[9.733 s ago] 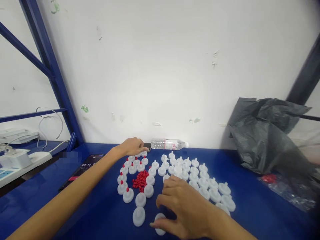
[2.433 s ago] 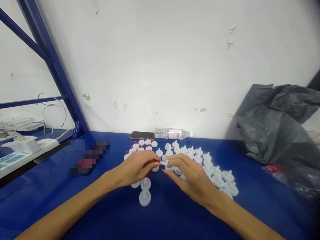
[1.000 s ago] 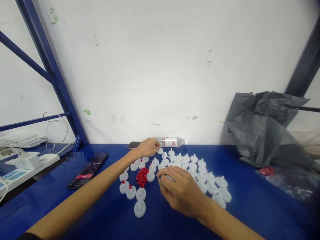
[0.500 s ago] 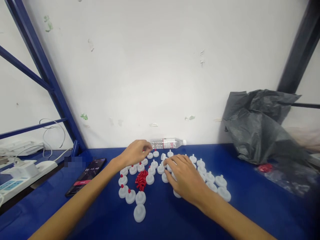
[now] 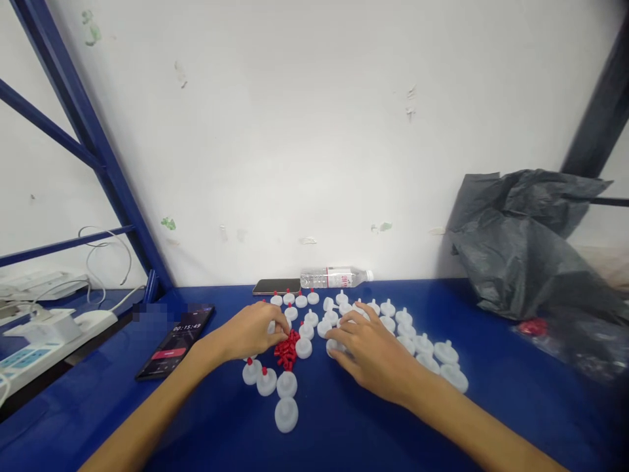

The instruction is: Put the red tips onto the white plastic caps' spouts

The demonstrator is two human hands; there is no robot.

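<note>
My left hand is closed, its thumb and fingers brought together at the edge of a heap of small red caps. Whatever lies between its fingertips is hidden. To the right, my right hand rests over a cluster of white nozzle lids, fingers spread. A white lid sits by its thumb and forefinger; I cannot tell whether they grip it. Several white lids carry red tips, such as the lid nearer me. Bare lids stand just right of the heap and in front.
A clear bottle lies along the wall beside a flat phone. Another phone showing a timer lies left, near a white power strip. A grey plastic bag and a clear bag are at right.
My left hand has come down and nearer, from the far row of lids to the red heap, uncovering the phone by the bottle. My right hand stays over the white lids. The view has shifted slightly.
</note>
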